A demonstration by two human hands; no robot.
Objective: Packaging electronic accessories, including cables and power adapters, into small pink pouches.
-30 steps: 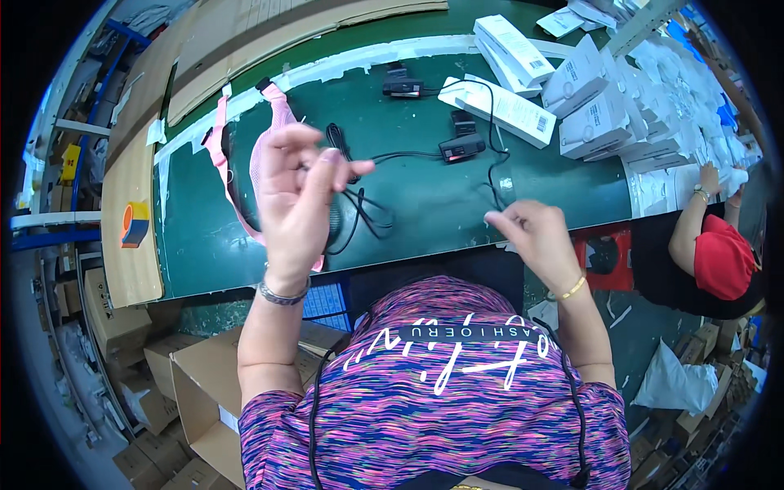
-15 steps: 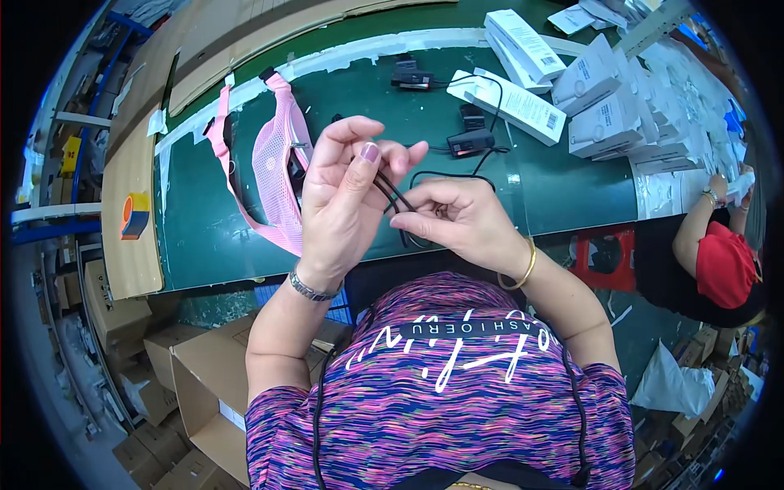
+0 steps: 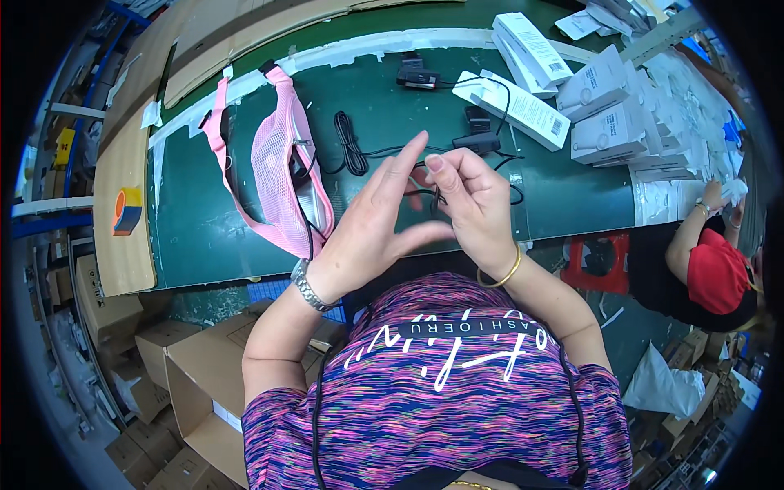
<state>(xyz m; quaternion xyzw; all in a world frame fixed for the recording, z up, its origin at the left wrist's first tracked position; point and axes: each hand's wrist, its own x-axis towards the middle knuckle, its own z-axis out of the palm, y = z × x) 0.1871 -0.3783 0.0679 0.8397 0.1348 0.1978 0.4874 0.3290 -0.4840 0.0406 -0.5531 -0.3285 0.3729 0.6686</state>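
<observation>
Grip: L hand [image 3: 367, 224] wide, thumb spread, contact w/ cable unclear; R hand [image 3: 480, 204] pinching blk cable [image 3: 438, 199] btwn hands, near tbl's front edge. On grn tbl [image 3: 572, 196], L to R: pink mesh bag [image 3: 273, 159], coiled blk cord [image 3: 351, 151], small blk box [image 3: 483, 143] beyond R hand, wht cartons [image 3: 531, 116].

green worktable [image 3: 572, 196] | red stool [image 3: 602, 282] | green floor [image 3: 641, 327] | shelving [image 3: 54, 206] left

Packing workshop: green workbench [image 3: 576, 192], white boxes [image 3: 603, 86], cardboard cartons [image 3: 216, 351], shelving [image 3: 75, 111].
</observation>
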